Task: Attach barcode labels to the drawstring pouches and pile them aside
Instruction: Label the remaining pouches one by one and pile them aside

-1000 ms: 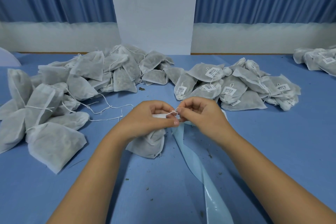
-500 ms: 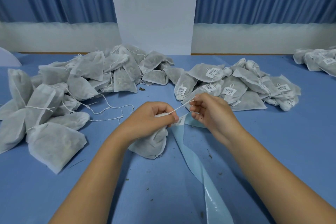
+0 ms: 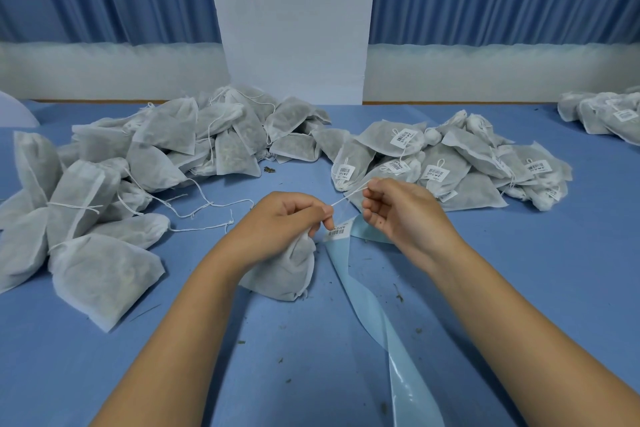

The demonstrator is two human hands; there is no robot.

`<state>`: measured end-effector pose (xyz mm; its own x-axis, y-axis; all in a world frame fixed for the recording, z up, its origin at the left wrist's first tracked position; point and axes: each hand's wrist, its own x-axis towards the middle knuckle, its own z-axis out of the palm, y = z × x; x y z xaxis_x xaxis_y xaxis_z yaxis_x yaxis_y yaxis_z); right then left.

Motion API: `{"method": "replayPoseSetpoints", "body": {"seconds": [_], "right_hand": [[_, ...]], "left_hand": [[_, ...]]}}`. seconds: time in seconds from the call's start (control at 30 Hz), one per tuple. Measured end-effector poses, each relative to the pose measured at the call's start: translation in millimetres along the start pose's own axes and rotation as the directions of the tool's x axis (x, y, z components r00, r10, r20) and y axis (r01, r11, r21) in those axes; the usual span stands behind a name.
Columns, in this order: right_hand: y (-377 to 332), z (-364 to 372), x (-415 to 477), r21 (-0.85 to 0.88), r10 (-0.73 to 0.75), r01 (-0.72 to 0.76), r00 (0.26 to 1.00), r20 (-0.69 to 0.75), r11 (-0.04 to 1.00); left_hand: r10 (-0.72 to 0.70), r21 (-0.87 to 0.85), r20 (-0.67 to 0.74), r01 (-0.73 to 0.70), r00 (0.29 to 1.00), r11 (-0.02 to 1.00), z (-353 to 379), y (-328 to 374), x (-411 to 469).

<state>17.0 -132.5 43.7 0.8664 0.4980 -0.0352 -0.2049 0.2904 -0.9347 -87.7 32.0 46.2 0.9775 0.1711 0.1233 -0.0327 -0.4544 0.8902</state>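
A grey drawstring pouch lies on the blue table in front of me. My left hand grips its gathered neck. My right hand pinches the pouch's white drawstring, which runs taut between the two hands. A barcode label shows just below my left fingertips, at the end of a pale blue backing strip. Whether the label hangs on the string or sits on the strip, I cannot tell.
A heap of unlabelled pouches with loose strings fills the left and back. A pile of labelled pouches lies back right, and more labelled pouches sit at the far right edge. Small plant crumbs dot the blue table.
My right hand has moved right and up, away from the left hand, drawing the string out taut. The barcode label has come into view below my left fingers.
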Motion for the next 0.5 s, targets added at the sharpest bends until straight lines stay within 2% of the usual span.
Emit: {"method": "replayPoseSetpoints", "body": {"seconds": [0.5], "right_hand": [[0.5, 1.4, 0.3, -0.011, -0.032, 0.032, 0.999, -0.005, 0.999]], "left_hand": [[-0.012, -0.022, -0.006, 0.012, 1.0, 1.0, -3.9, -9.1, 4.8]]}}
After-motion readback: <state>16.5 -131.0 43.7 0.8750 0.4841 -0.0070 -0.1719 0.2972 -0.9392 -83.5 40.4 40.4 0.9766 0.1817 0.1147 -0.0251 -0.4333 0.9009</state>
